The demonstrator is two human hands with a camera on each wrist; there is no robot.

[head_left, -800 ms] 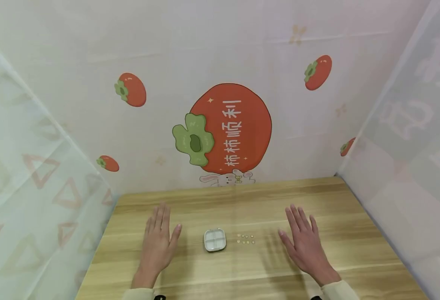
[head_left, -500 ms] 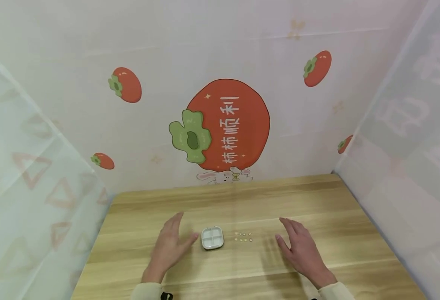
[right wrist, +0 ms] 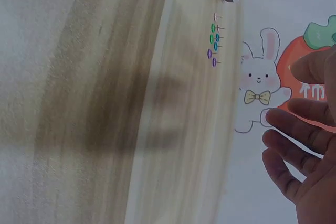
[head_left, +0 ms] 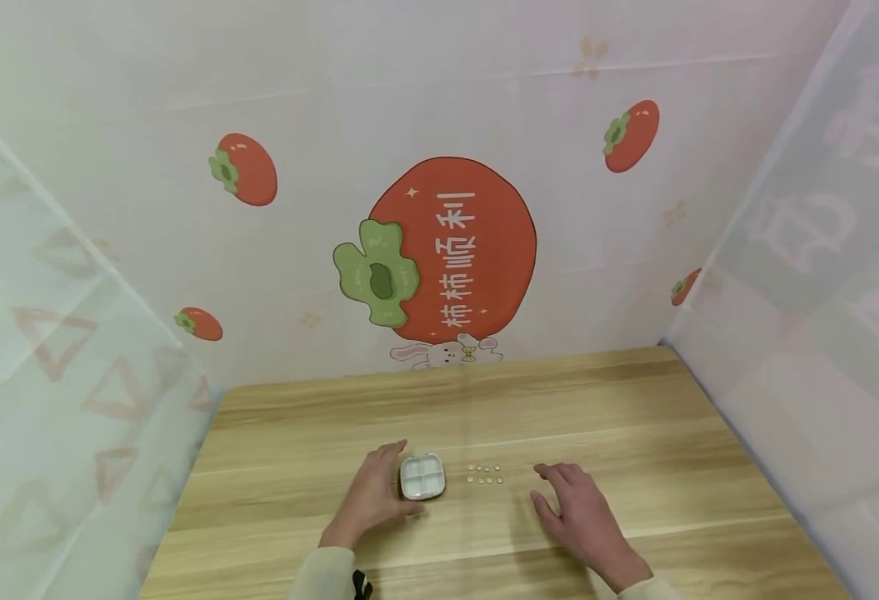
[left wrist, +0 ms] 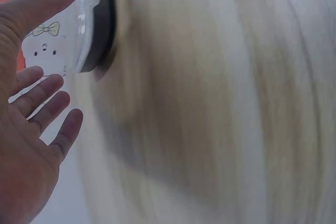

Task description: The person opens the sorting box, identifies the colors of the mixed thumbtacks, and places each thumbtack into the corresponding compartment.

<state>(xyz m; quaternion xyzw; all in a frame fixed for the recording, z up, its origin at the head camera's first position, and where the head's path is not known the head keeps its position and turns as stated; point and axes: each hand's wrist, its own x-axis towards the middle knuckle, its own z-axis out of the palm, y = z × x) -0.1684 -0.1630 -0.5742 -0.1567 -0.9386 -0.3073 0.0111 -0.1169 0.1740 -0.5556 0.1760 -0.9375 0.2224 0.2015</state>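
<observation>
A small white box (head_left: pixel 422 476) split into four compartments lies on the table, its inside facing up. My left hand (head_left: pixel 372 493) curves loosely round its left side, thumb by the near edge and fingers by the far edge. In the left wrist view the thumb overlaps the box (left wrist: pixel 85 38), whose underside is dark, and the other fingers stay spread. Right of the box lie several thumbtacks (head_left: pixel 488 480) in two rows, pins up, with pink, green, blue and purple rims in the right wrist view. My right hand (head_left: pixel 581 515), fingers relaxed and holding nothing, hovers right of them.
The wood-grain table (head_left: pixel 319 408) ends at a white cloth backdrop (head_left: pixel 319 100) printed with a large red persimmon (head_left: pixel 491 250) and a rabbit (head_left: pixel 446 354). Pale patterned cloth walls (head_left: pixel 776 383) close off both sides.
My left hand has moved right to the white box, its thumb and fingers parting round it. My right hand has shifted slightly left and nearer me, its fingers bending from straight.
</observation>
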